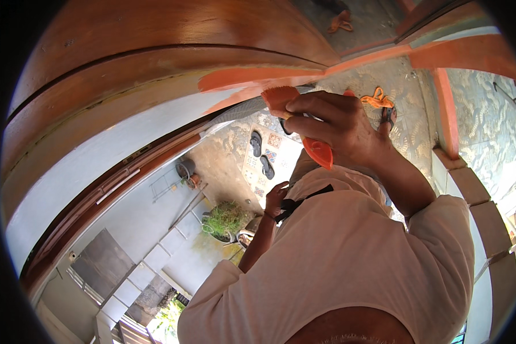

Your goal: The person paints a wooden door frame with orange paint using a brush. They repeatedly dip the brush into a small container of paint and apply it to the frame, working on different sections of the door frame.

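My right hand [347,123] is closed round a paintbrush [279,98], whose wide bristles are coated orange. The bristles are close to a board edge, where a fresh-looking orange painted patch [235,79] borders bare tan and white surface. Below that hand an orange-red curved piece [318,152] shows, partly covered by the fingers; I cannot tell what it belongs to. My left hand [276,199] hangs low beside my waist, near a black strap [304,202]. Its fingers are small and partly turned away, so their grip is unclear.
A varnished wood panel [172,26] spans the top. On the floor lie a pair of dark sandals [261,153] and an orange cloth-like item [377,98]. A potted plant [223,219] stands lower left. An orange post [446,112] and a low tiled wall [476,186] are at right.
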A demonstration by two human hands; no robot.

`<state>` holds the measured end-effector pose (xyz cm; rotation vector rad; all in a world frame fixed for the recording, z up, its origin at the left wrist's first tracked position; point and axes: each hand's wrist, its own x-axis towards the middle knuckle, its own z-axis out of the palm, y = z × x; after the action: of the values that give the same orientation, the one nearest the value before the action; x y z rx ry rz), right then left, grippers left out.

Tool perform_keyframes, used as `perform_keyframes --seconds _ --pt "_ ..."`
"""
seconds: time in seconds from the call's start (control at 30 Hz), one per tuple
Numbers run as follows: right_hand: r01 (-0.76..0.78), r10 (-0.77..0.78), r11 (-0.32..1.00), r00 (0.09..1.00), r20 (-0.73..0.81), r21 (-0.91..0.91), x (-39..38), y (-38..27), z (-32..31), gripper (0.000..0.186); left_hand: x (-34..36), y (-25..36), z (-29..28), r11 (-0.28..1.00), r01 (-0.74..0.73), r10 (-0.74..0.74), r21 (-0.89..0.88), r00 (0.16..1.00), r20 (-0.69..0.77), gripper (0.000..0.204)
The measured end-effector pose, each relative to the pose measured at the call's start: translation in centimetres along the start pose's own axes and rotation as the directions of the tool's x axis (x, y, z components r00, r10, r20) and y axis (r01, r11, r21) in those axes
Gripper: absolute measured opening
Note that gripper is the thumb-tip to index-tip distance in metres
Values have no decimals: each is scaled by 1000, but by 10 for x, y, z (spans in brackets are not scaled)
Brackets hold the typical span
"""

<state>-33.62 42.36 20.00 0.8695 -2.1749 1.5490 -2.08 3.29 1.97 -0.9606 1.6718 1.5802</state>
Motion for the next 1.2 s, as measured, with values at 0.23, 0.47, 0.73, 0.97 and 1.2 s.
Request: perform_keyframes --seconds 0.23,0.47,0.73,0.97,1.2 --pt "123 -110 989 980 -164 77 12 -5 -12 31 6 -8 6 999 -5 4 -42 1000 -24 38" --pt "-409 446 782 894 36 470 -35 -16 26 18 28 48 47 996 -14 -21 -88 924 -381 25" --pt "-664 512 585 748 423 466 -34 -3 56 14 48 21 149 956 -166 282 241 747 -602 23" --pt "-768 431 499 622 654 401 -22 -1 88 22 47 -23 189 973 -184 232 142 732 -641 35" --pt "-781 405 524 580 707 340 -15 -26 118 22 88 -48 193 957 -278 249 85 630 -736 31"
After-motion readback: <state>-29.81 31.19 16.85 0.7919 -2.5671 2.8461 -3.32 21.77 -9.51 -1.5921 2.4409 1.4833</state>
